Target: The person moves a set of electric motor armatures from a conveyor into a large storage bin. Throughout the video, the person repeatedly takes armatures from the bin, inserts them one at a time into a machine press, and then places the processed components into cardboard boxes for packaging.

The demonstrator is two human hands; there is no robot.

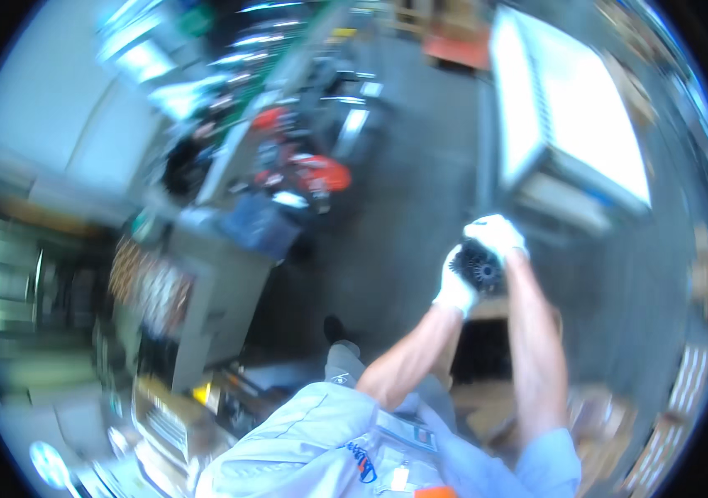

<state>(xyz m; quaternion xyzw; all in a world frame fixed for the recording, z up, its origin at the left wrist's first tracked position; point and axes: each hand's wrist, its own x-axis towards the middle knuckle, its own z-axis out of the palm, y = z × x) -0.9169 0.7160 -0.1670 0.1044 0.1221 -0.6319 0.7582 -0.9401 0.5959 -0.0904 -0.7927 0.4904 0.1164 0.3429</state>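
Out in front of my body, both white-gloved hands are closed around a dark cluster of black, gear-like toothed parts (480, 267). My left hand (455, 286) grips the cluster from its left and lower side. My right hand (497, 235) wraps over its top and right side. One round, toothed face points up toward me between the hands. Blur and the gloves hide how many pieces there are.
A large white cabinet-like box (570, 108) stands ahead on the right. Machinery with red parts (317, 173) and a blue bin (261, 226) are to the left. Below my hands is an open dark box (487, 349); cartons (595, 415) lie at the lower right.
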